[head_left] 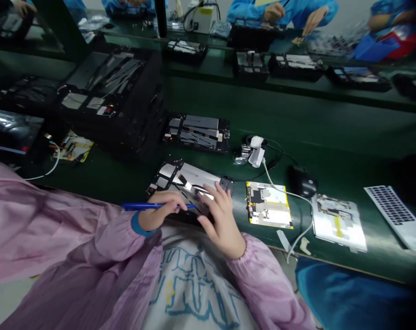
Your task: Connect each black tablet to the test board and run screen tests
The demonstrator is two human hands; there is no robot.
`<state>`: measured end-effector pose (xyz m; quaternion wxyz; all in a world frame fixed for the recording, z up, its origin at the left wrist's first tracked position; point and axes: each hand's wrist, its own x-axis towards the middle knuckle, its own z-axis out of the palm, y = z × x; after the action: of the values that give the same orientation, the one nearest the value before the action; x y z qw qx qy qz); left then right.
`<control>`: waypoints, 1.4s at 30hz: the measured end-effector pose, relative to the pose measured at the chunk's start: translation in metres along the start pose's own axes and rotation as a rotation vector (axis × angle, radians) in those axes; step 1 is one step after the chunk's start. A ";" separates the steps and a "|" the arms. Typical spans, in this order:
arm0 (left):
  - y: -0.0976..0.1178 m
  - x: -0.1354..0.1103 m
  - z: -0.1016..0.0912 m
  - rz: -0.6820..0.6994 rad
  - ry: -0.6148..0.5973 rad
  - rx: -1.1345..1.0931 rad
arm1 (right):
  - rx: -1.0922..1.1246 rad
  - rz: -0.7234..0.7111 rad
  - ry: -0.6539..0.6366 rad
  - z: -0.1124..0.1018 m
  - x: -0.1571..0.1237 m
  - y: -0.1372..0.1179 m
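My left hand [163, 207] is closed around a slim blue pen-like tool [134, 206]. The tool's tip points right, over the near edge of a black tray [231, 184] with an opened flat device in it. Light panels, dark cables and a flat ribbon cable [185, 182] show inside. My right hand [223, 220] lies over the tray's right part, fingers stretched out, beside the tool's tip. A greyish piece under its fingers is partly hidden; whether they touch it I cannot tell.
Behind stands a similar tray [197, 133]; tall stacked trays [125, 105] rise at left. Rightward are a white charger [257, 151] with cable, an opened tablet [271, 206], a black mouse [302, 182], a silver board [340, 222] and a keyboard [393, 208]. Co-workers in blue sleeves sit opposite.
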<state>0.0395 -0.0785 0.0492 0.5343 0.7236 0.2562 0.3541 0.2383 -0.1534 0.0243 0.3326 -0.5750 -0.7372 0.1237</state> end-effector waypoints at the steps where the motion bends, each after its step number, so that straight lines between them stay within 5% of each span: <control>1: 0.001 0.007 0.008 -0.054 -0.047 -0.051 | 0.036 -0.063 0.013 -0.003 0.000 -0.002; 4: -0.002 0.022 0.018 -0.181 -0.075 -0.223 | 0.095 -0.096 0.097 -0.014 0.006 0.012; 7: -0.010 0.030 0.019 -0.288 -0.003 -0.312 | 0.090 0.043 0.261 -0.029 0.027 0.060; 9: -0.013 0.035 0.023 -0.358 -0.067 -0.259 | -0.030 0.140 0.324 -0.035 0.047 0.099; 12: -0.016 0.044 0.034 -0.353 -0.212 -0.103 | -0.164 0.227 0.255 -0.032 0.073 0.142; 16: -0.021 0.050 0.047 -0.223 -0.310 0.116 | -0.253 0.281 0.161 -0.021 0.088 0.159; 21: -0.023 0.051 0.051 -0.149 -0.343 0.221 | -0.177 0.280 0.222 -0.026 0.083 0.147; 25: -0.024 0.048 0.049 -0.150 -0.341 0.197 | 0.056 0.171 0.213 -0.031 0.058 0.110; 29: -0.031 0.041 0.044 -0.239 -0.084 -0.107 | 0.251 0.072 -0.042 -0.027 0.021 0.069; 32: -0.035 0.036 0.042 -0.287 0.011 -0.295 | 0.271 0.079 -0.068 -0.023 0.004 0.054; 42: -0.039 0.029 0.047 -0.221 -0.100 -0.154 | 0.320 0.037 -0.059 -0.006 -0.003 0.039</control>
<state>0.0948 -0.0735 0.0106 0.6359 0.6646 0.2796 0.2751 0.2728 -0.1449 0.0057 0.3958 -0.5241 -0.7070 0.2623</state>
